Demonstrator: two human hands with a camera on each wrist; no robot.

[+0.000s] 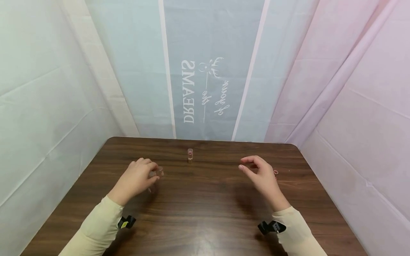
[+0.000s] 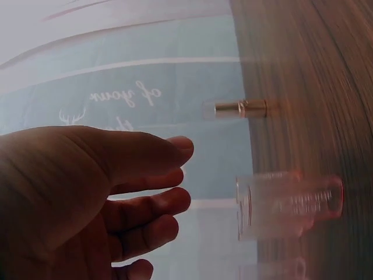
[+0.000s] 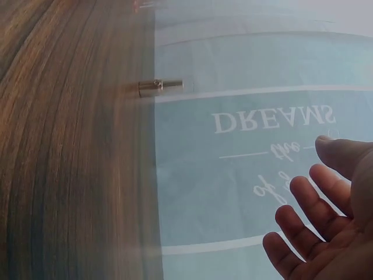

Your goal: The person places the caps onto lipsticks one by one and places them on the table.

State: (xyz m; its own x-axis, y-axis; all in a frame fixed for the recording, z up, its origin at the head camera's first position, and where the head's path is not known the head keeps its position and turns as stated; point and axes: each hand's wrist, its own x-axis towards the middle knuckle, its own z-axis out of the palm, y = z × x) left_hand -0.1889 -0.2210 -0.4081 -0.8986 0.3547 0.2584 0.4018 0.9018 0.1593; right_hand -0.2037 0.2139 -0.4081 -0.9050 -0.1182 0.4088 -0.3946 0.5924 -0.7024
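Observation:
My left hand [image 1: 137, 177] hovers over the table's left side with loosely bent fingers and nothing between them. Close beyond its fingertips stands a clear, pink-tinted container [image 2: 291, 204] with faint lettering; the hand partly hides it in the head view. At the lower edge of the left wrist view shows part of another clear piece [image 2: 274, 270]. A small lipstick-like tube [image 1: 190, 154], gold with a clear top, stands upright near the table's back. Over the right side, my right hand [image 1: 261, 174] holds nothing, its thumb and fingers apart. Small pinkish rings [image 1: 276, 172] lie beside it, partly covered.
The dark wood table [image 1: 198, 213] ends in front of a blue-grey cloth [image 1: 211, 35] with mirrored lettering. Pale cloths hang along the left [image 1: 48, 89] and right [image 1: 362, 106] sides. A black wrist camera [image 1: 126, 222] sits at the left sleeve, another [image 1: 271, 227] at the right.

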